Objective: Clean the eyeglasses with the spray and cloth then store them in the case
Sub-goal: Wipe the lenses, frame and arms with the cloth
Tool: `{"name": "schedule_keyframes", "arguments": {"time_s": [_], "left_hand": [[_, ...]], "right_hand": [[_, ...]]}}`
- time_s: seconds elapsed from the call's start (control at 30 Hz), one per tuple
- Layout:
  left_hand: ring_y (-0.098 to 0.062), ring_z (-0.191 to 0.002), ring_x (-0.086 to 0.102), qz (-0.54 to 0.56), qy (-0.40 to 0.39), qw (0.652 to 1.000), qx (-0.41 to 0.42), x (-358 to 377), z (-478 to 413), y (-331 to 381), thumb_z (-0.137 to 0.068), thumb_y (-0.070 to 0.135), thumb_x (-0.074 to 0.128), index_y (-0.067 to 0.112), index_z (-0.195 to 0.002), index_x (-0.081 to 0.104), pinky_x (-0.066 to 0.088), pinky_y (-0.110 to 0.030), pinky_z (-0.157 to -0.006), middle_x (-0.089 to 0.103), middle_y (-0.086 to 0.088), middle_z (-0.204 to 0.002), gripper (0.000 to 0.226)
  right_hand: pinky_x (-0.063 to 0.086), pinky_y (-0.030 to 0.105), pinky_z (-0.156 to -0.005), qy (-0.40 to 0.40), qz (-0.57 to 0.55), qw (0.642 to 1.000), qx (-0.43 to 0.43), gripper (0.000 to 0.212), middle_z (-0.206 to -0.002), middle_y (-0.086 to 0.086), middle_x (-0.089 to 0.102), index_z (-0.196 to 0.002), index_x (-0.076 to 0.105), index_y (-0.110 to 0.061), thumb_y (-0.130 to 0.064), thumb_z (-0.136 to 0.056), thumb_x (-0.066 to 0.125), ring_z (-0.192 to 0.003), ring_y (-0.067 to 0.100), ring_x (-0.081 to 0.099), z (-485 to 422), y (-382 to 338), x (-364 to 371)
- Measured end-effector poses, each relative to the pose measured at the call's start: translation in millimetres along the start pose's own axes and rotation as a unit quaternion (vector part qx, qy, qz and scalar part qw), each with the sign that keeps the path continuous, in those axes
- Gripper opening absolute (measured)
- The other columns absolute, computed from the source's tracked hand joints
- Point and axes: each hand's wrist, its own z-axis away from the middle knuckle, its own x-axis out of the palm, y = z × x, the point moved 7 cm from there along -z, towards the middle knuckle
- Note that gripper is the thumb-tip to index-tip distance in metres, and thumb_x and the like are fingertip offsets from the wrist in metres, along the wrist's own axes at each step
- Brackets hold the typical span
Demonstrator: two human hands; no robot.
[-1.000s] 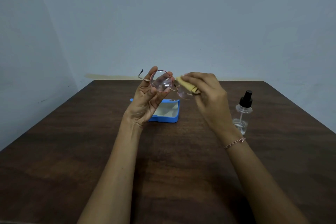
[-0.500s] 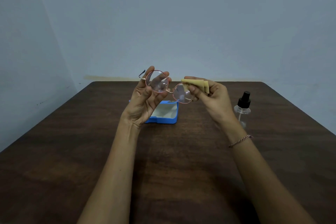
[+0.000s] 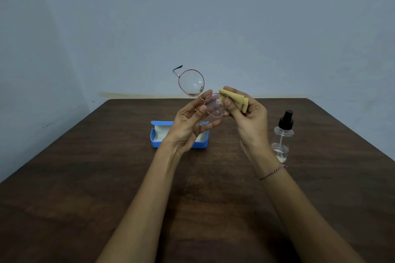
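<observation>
Round pink-rimmed eyeglasses (image 3: 191, 82) are held tilted above the table, one lens up and to the left, the other lower right. My left hand (image 3: 190, 123) pinches the frame near the bridge. My right hand (image 3: 249, 118) grips a folded yellow cloth (image 3: 236, 100) and presses it against the lower lens. An open blue case (image 3: 157, 134) with a white lining lies on the table behind my left hand. A clear spray bottle (image 3: 283, 134) with a black pump stands upright to the right of my right wrist.
A dark wooden table (image 3: 85, 188) fills the lower view, its far edge against a pale blue wall. A thin bracelet (image 3: 272, 172) circles my right wrist.
The glasses have tilted and risen, so the left lens now sits above my fingers. My left hand's grip moved from the left lens to the bridge. The cloth stays on the right lens.
</observation>
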Motion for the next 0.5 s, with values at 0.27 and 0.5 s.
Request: {"name": "schedule_keyframes", "arguments": {"time_s": [0.27,0.5], "left_hand": [[-0.02,-0.103,0.066,0.036,0.001,0.999,0.007,-0.5,0.6,0.6,-0.062,0.031,0.079,0.031,-0.1,0.073,0.057,-0.031,-0.076,0.07,0.0,-0.112,0.039],[-0.018,-0.101,0.067,0.046,0.002,0.999,-0.013,2.3,-0.3,-2.9,-0.063,0.031,0.075,0.033,-0.104,0.071,0.058,-0.029,-0.064,0.07,0.001,-0.111,0.04]], "right_hand": [[0.056,0.028,-0.072,0.036,0.128,0.99,-0.043,0.023,-0.087,-0.001,0.069,-0.086,0.064,-0.022,-0.002,-0.079,0.071,-0.082,0.014,0.067,2.1,-3.9,-5.9],[0.051,0.017,-0.072,0.047,0.302,0.926,-0.22,0.027,-0.093,0.001,0.056,-0.092,0.068,-0.004,0.013,-0.072,0.067,-0.088,0.001,0.056,16.5,-30.7,5.5]]}}
